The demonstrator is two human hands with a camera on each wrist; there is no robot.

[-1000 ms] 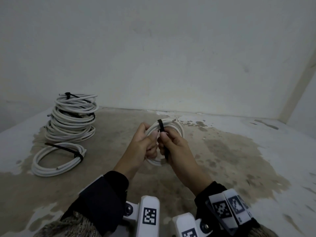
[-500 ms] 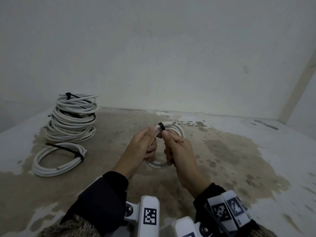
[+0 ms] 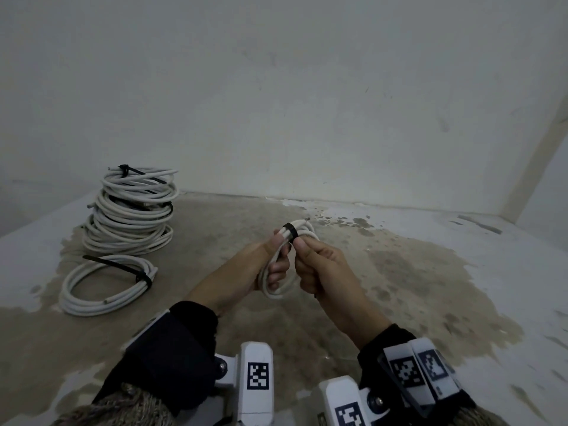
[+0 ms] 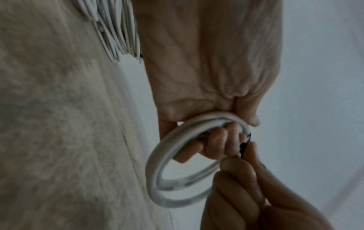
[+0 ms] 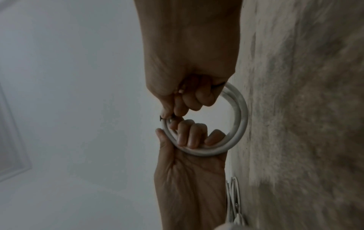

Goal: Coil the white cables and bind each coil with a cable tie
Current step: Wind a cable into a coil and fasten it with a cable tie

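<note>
Our left hand grips the white cable coil; our right hand pinches the black cable tie, its tail hidden. Stained concrete floor, pale wall beyond.

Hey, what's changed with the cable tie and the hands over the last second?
The black cable tie has been drawn tighter round the white coil: its loop was loose a second ago and now hugs the strands. The right hand pulled the tail down toward the person. The left hand still grips the coil, and the stack of bound coils and the single coil lie unmoved.
</note>
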